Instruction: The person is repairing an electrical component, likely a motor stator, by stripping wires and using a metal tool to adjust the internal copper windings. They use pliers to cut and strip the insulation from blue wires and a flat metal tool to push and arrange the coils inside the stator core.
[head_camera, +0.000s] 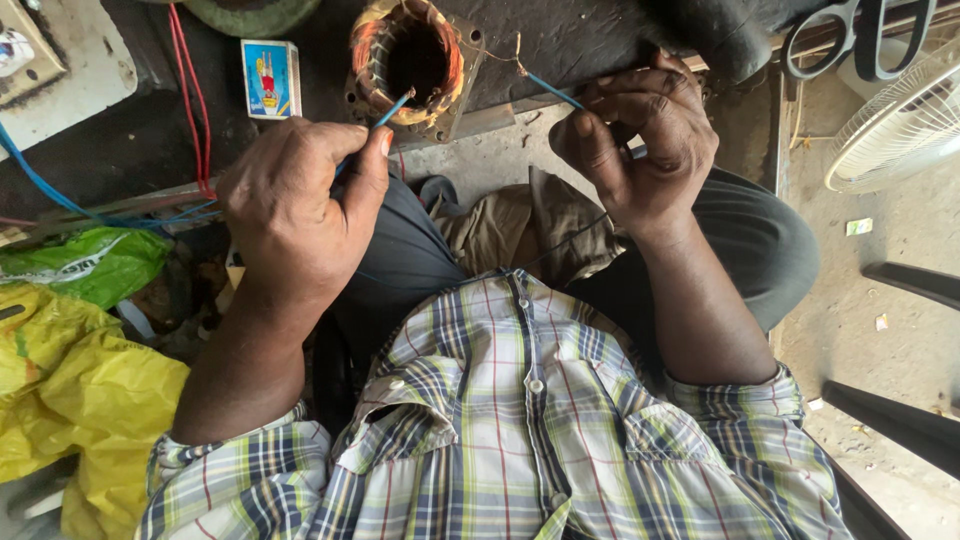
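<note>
My left hand (295, 205) pinches a thin blue wire (392, 108) whose bare tip points up toward a round motor stator (408, 62) wound with copper coils. My right hand (640, 145) grips a second blue wire (552, 90) between thumb and fingers; its stripped copper end reaches toward the stator's right side. Both hands hover above my lap, just in front of the stator. I wear a plaid shirt and dark trousers.
A small blue matchbox (270, 78) lies left of the stator. Red wires (192, 100) and a blue cable run down the left. Yellow and green plastic bags (70, 380) sit at my left. Scissors (850, 35) and a white fan (900, 125) are at the upper right.
</note>
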